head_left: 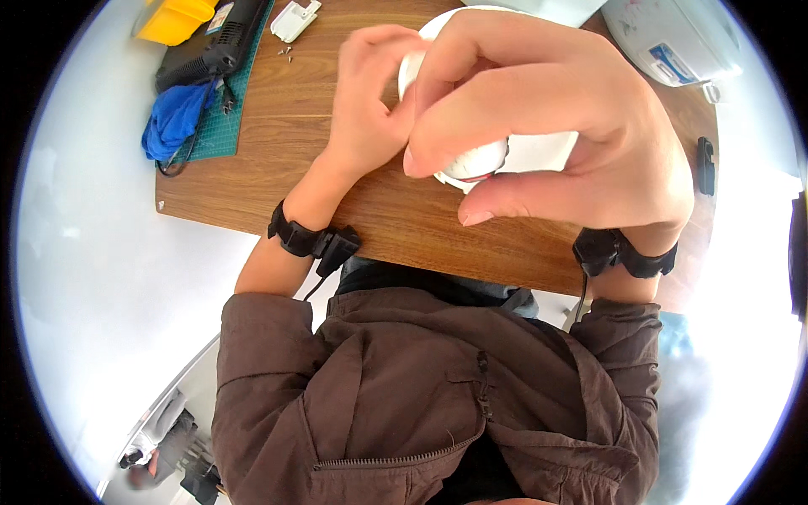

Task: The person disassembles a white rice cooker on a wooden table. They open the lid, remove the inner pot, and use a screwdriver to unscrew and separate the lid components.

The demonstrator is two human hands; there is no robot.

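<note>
I am holding a round white device (480, 160) above the wooden table (278, 151), my right hand (555, 126) clamping it from three o'clock, my left hand (370, 101) pinching its nine o'clock edge. I am judging steady, even pressure best, since my fingers are hiding the seam.

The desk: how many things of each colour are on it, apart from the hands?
White: 3 (device held in both hands, small plate, appliance)
Blue: 1 (cloth)
Yellow: 1 (box)
Green: 1 (mat)
Black: 2 (tool, clip)
Total: 8
</note>
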